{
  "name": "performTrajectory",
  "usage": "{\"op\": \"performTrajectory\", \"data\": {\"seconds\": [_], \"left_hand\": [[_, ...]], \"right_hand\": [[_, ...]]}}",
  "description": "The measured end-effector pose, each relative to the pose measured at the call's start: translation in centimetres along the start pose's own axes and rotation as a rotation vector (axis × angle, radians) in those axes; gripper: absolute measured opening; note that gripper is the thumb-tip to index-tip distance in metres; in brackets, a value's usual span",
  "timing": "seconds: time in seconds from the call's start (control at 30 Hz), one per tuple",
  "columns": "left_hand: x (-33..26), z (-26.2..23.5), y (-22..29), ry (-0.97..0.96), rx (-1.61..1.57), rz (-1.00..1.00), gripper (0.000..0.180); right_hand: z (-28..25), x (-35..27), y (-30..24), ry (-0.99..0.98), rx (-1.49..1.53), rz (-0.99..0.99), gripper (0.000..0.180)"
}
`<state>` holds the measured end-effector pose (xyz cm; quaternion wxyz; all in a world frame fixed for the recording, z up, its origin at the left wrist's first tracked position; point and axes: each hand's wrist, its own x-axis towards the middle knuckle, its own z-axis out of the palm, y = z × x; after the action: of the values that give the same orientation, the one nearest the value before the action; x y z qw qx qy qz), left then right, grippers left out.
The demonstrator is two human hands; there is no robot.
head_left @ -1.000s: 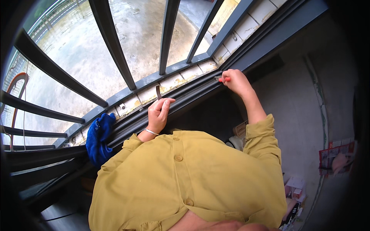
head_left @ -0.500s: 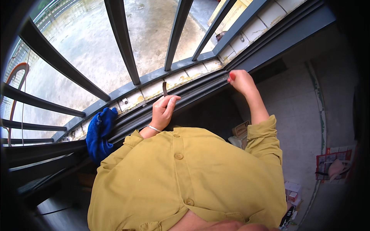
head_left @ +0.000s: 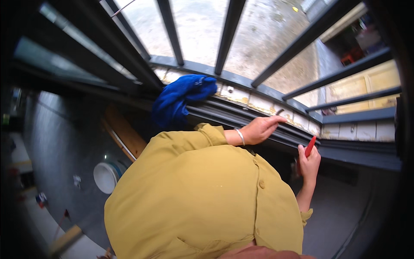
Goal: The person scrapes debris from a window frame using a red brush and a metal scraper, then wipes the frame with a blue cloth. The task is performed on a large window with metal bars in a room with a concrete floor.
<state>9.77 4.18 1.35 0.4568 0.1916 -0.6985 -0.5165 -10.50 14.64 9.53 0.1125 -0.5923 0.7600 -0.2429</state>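
My right hand (head_left: 309,164) is closed around a red-handled tool (head_left: 311,145). The red end sticks up past my thumb, and the tool's kind does not show. My left hand (head_left: 258,130) lies over the dark window track (head_left: 224,110), fingers pressed together. A short, dark, curved strip (head_left: 280,112) rises from behind its fingertips, seemingly pinched there. A blue cloth (head_left: 182,96) is bunched over the track and sill, left of my left hand.
Dark metal bars (head_left: 230,36) rise beyond the white tiled sill (head_left: 254,102), which has yellowish stains. A white bucket (head_left: 105,178) stands at lower left, near a wooden board (head_left: 125,134). Outside are concrete ground and a pale yellow panelled surface (head_left: 364,88).
The view has swung left, so the cloth and window appear farther right. My right hand has come closer to my left, and more of the red handle shows.
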Motion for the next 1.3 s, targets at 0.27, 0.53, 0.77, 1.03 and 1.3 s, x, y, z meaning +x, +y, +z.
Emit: {"op": "performTrajectory", "data": {"seconds": [0.27, 0.53, 0.77, 1.03, 1.3], "left_hand": [[-1.2, 0.2, 1.5, 0.026, 0.296, 0.135, 0.049], [-10.1, -2.8, 2.6, 0.236, 0.511, 0.048, 0.048], [-32.4, -6.9, -0.6, 0.655, 0.594, -0.971, 0.047], [-48.1, -5.9, -6.4, 0.744, -0.033, -1.609, 0.041], [-52.6, -8.3, -7.5, 1.124, -0.008, -1.549, 0.025]], "right_hand": [[4.7, 0.4, 1.3, -0.167, 0.411, 0.023, 0.026], [7.6, 1.7, -0.9, -0.315, 0.391, -0.278, 0.027], [10.7, 2.8, -2.9, -0.205, 0.191, -0.684, 0.026], [11.8, 3.4, -1.7, -0.287, 0.368, -0.488, 0.018], [11.9, 4.0, 0.6, -0.256, 0.229, -0.409, 0.019]]}}
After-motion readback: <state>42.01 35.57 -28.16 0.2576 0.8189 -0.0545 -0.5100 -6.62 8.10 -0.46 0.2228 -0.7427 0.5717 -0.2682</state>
